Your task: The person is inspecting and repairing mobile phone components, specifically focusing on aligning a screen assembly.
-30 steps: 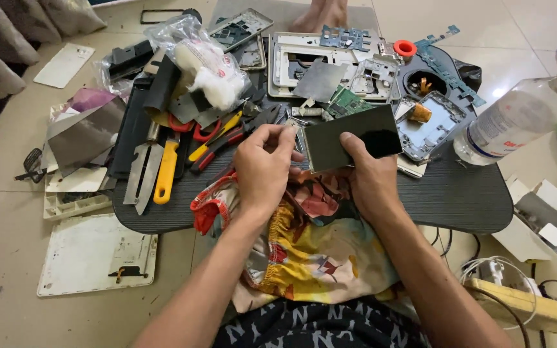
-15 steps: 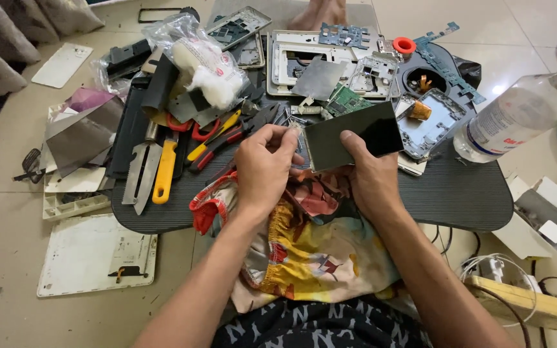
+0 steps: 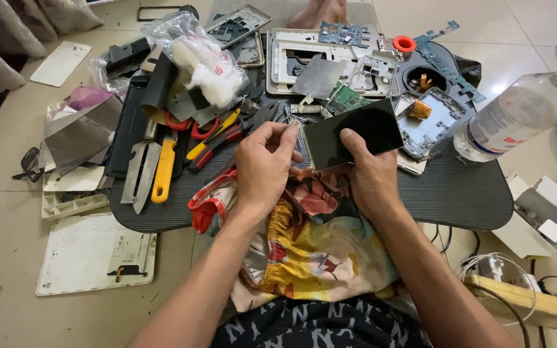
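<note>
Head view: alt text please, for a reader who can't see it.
Right hand holds a dark glass panel over a low black table; left hand works at the panel's left edge. Pliers, a yellow-handled knife and phone parts surround them.

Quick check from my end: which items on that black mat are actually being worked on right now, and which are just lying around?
In hand:
left hand
right hand
dark flat panel

Lying about:
yellow-handled knife
red-handled pliers
bag of cotton
clear bottle

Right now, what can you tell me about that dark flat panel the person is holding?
The dark panel is a thin, glossy black rectangle, like a screen glass, blank and unlit. It is held tilted above the dark tray table. The right hand grips its lower edge, thumb on its face; the left hand meets its left edge.
</note>
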